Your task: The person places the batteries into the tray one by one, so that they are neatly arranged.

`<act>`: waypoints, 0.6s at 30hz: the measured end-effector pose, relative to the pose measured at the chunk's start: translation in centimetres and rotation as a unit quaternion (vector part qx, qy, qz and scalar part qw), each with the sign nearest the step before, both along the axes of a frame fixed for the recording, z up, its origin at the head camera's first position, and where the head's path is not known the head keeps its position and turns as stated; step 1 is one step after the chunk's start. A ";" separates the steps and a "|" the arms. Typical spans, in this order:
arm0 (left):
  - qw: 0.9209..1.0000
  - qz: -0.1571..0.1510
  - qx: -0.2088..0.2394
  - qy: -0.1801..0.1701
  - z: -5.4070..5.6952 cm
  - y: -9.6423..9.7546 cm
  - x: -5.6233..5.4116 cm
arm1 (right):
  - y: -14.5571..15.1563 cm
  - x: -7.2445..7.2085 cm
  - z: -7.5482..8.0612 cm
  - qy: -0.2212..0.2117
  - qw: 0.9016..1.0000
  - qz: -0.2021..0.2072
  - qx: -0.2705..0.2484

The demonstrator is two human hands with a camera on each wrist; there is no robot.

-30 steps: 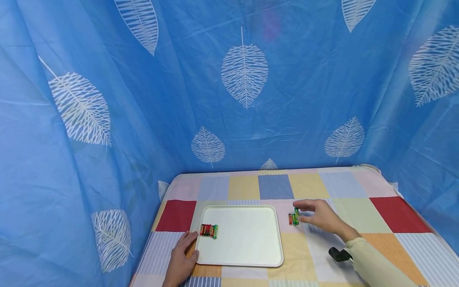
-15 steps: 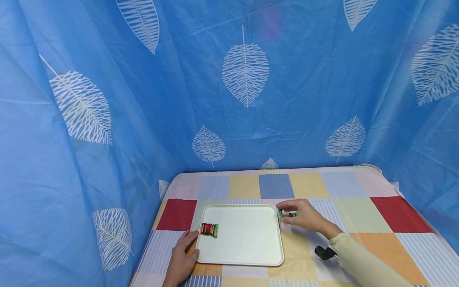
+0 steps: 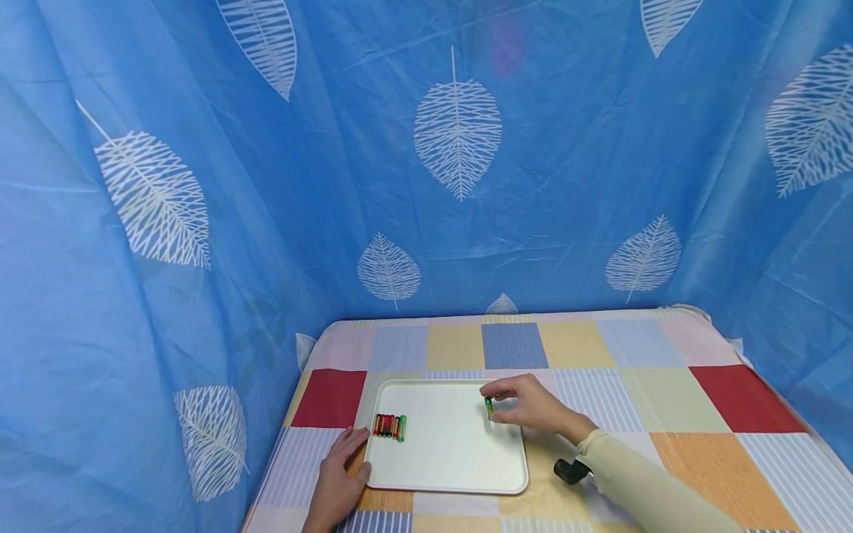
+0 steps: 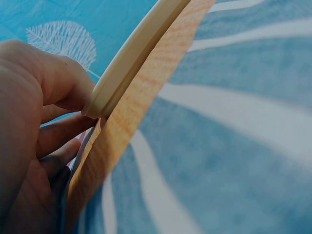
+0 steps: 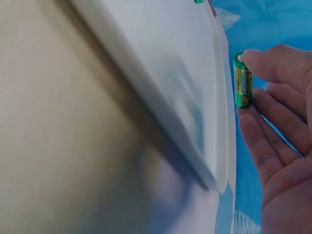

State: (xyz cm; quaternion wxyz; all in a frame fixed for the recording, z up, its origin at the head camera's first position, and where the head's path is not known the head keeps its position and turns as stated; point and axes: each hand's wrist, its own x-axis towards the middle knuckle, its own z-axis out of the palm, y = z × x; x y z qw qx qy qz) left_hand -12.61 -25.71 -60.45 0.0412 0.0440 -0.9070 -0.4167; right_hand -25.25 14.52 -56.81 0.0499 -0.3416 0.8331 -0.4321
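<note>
Between thumb and fingers, my right hand (image 3: 533, 406) holds a green and gold battery (image 5: 243, 81) by its ends. In the head view this battery is over the right part of the white tray (image 3: 453, 444). At the tray's left side rests my left hand (image 3: 338, 474), its fingers extended and touching the rim (image 4: 105, 100). Inside the tray, a row of several batteries (image 3: 389, 427) lies side by side near the left wall, mostly red and dark with a green one at the right end.
A patchwork cloth (image 3: 460, 348) covers the table. Blue curtains (image 3: 320, 185) with white leaf prints hang behind and at both sides. A black device (image 3: 571, 471) sits by the right sleeve (image 3: 640, 474).
My right hand has moved left with the green battery, from beside the tray to over it. The batteries right of the tray are now hidden behind the hand. My left hand stays put.
</note>
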 end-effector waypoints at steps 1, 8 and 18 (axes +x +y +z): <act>1.000 0.001 0.000 -0.001 0.0 0.0 0.0 | -0.4 0.0 0.0 0.000 1.000 0.003 0.001; 1.000 0.000 -0.003 0.005 -0.1 0.1 0.0 | -3.2 0.0 -0.3 -0.007 1.000 0.018 0.001; 1.000 0.000 -0.007 0.005 -0.1 0.1 0.0 | -7.3 0.2 -0.7 0.006 0.999 0.034 0.000</act>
